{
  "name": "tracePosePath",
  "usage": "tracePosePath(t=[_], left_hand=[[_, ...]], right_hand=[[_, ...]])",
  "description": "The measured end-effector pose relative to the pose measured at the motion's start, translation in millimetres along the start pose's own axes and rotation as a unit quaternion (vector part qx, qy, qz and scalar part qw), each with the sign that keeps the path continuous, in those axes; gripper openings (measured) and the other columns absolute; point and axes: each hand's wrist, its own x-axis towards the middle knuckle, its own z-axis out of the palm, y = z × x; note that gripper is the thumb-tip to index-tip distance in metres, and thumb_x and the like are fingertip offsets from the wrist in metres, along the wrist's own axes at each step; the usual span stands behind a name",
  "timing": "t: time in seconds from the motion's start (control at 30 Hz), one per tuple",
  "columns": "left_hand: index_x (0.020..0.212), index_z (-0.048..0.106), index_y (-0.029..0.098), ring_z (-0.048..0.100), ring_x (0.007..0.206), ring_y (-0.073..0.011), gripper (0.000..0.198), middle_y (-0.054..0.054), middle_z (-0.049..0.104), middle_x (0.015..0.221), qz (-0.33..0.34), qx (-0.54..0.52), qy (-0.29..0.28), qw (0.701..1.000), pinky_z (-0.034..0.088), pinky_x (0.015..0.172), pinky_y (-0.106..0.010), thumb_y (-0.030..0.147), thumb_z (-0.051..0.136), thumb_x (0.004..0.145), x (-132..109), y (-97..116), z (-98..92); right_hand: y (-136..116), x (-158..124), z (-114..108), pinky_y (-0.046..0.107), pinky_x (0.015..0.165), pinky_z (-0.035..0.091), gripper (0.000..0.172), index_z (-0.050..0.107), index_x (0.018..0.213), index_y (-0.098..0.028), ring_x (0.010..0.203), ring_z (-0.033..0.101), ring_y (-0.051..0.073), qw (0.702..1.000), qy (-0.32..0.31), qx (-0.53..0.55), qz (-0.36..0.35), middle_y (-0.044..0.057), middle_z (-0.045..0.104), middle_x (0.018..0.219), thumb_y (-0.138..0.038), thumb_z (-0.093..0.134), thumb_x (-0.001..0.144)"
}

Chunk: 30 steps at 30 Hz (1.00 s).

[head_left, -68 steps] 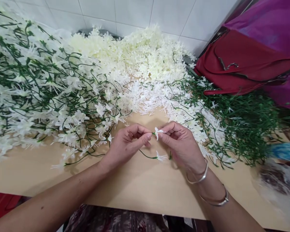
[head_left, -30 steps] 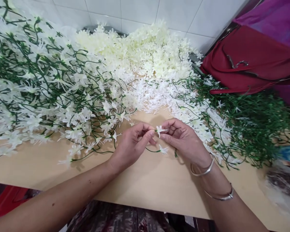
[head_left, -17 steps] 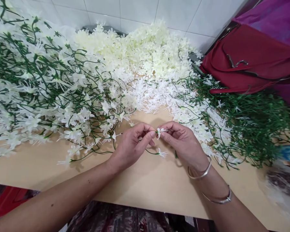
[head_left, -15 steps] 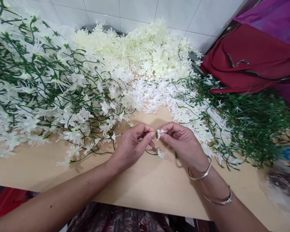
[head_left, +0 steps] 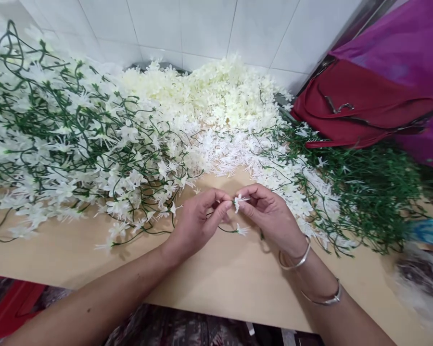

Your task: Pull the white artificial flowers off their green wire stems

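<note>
Over the table, my left hand (head_left: 199,222) pinches the green stem end of a small white artificial flower between thumb and forefinger. My right hand (head_left: 276,216), with two silver bangles at the wrist, grips the petal side of that artificial flower (head_left: 237,203); its thin white stamens point right. Just below the fingers hangs or lies a second white bloom (head_left: 242,230) on a green stem; its link to the held stem is hidden. Left of my hands spreads a large heap of white flowers on green stems (head_left: 90,139).
Cream blossoms (head_left: 223,91) are piled against the tiled wall (head_left: 205,29). Loose white stamens (head_left: 223,151) lie in front of them. On the right are green stems (head_left: 375,192), a red bag (head_left: 357,105) and a clear plastic bag (head_left: 424,283). A red stool (head_left: 18,307) shows below the table (head_left: 216,283).
The camera view has tilted slightly, so the heaps and the red bag sit lower in the picture. Both hands keep their pinch on the flower, with barely any movement.
</note>
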Motion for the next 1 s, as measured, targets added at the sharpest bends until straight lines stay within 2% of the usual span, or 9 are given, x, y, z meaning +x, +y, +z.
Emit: tracePosePath(t=[0.1, 0.23, 0.3, 0.43, 0.6, 0.7, 0.77, 0.87, 1.0], left_hand=[[0.104, 0.067, 0.02, 0.07, 0.079, -0.0123, 0.007, -0.001, 0.074, 0.091, 0.125, 0.144, 0.1, 0.977, 0.055, 0.073, -0.024, 0.018, 0.061, 0.1, 1, 12, -13.1], [0.124, 0.067, 0.023, 0.064, 0.072, -0.0115, 0.025, -0.004, 0.071, 0.107, 0.12, 0.321, 0.222, 0.913, 0.056, 0.071, -0.029, 0.02, 0.064, 0.099, 0, 27, -41.7], [0.129, 0.067, 0.023, 0.068, 0.094, -0.0194, 0.03, -0.009, 0.066, 0.126, 0.107, 0.384, 0.279, 0.874, 0.057, 0.082, -0.038, 0.026, 0.065, 0.099, -2, 31, -57.4], [0.132, 0.066, 0.024, 0.058, 0.128, -0.0332, 0.031, -0.009, 0.057, 0.145, 0.074, 0.492, 0.282, 0.82, 0.04, 0.111, -0.063, 0.028, 0.058, 0.102, -8, 30, -83.6], [0.119, 0.072, 0.024, 0.062, 0.12, -0.0321, 0.026, -0.009, 0.064, 0.137, 0.117, 0.462, 0.287, 0.831, 0.038, 0.112, -0.062, 0.018, 0.069, 0.094, -22, 29, -78.6], [0.115, 0.071, 0.022, 0.065, 0.113, -0.0282, 0.026, -0.011, 0.066, 0.127, 0.157, 0.38, 0.193, 0.891, 0.05, 0.098, -0.046, 0.01, 0.069, 0.092, -33, 35, -48.4], [0.118, 0.067, 0.019, 0.065, 0.113, -0.0241, 0.025, -0.01, 0.068, 0.123, 0.186, 0.341, 0.071, 0.919, 0.05, 0.098, -0.04, 0.007, 0.062, 0.096, -40, 37, -25.3], [0.12, 0.064, 0.016, 0.065, 0.114, -0.0221, 0.021, -0.008, 0.07, 0.124, 0.221, 0.327, -0.104, 0.913, 0.047, 0.1, -0.04, 0.01, 0.055, 0.102, -48, 36, -0.7], [0.12, 0.064, 0.013, 0.065, 0.111, -0.0238, 0.02, -0.009, 0.07, 0.123, 0.231, 0.336, -0.221, 0.886, 0.05, 0.096, -0.04, 0.014, 0.053, 0.103, -49, 29, 5.6]], right_hand=[[-9, -1, -10, 0.035, 0.084, 0.056, 0.024, 0.072, 0.096, -0.023, 0.088, 0.068, 0.019, 0.997, 0.044, -0.041, -0.049, 0.004, 0.074, 0.095, -0.043, 0.08, 0.085], [-15, 3, -32, 0.036, 0.086, 0.054, 0.014, 0.072, 0.093, -0.022, 0.088, 0.068, 0.02, 0.979, 0.13, -0.116, -0.106, 0.004, 0.074, 0.092, -0.035, 0.075, 0.089], [-15, 5, -43, 0.036, 0.086, 0.053, 0.011, 0.072, 0.091, -0.021, 0.088, 0.068, 0.02, 0.969, 0.15, -0.158, -0.118, 0.003, 0.074, 0.09, -0.032, 0.073, 0.089], [-16, 3, -57, 0.034, 0.081, 0.052, 0.006, 0.072, 0.088, -0.02, 0.083, 0.068, 0.019, 0.954, 0.1, -0.27, -0.088, 0.003, 0.075, 0.087, -0.025, 0.069, 0.088], [-27, -3, -41, 0.032, 0.073, 0.047, 0.005, 0.071, 0.086, -0.019, 0.081, 0.067, 0.02, 0.87, 0.01, -0.492, 0.003, 0.005, 0.073, 0.089, -0.019, 0.07, 0.09], [-34, -1, -23, 0.034, 0.078, 0.046, 0.009, 0.07, 0.085, -0.017, 0.089, 0.067, 0.024, 0.796, -0.01, -0.605, 0.026, 0.009, 0.073, 0.094, -0.02, 0.07, 0.093], [-37, 0, -16, 0.035, 0.081, 0.045, 0.007, 0.071, 0.091, -0.017, 0.094, 0.067, 0.026, 0.768, -0.024, -0.639, 0.031, 0.01, 0.073, 0.098, -0.02, 0.068, 0.095], [-38, -2, -14, 0.036, 0.084, 0.045, 0.009, 0.071, 0.1, -0.015, 0.098, 0.067, 0.027, 0.756, -0.041, -0.653, 0.025, 0.011, 0.072, 0.104, -0.021, 0.065, 0.098], [-32, -12, -11, 0.037, 0.089, 0.045, 0.014, 0.071, 0.109, -0.015, 0.103, 0.064, 0.027, 0.745, -0.052, -0.665, -0.009, 0.012, 0.07, 0.113, -0.014, 0.06, 0.099]])
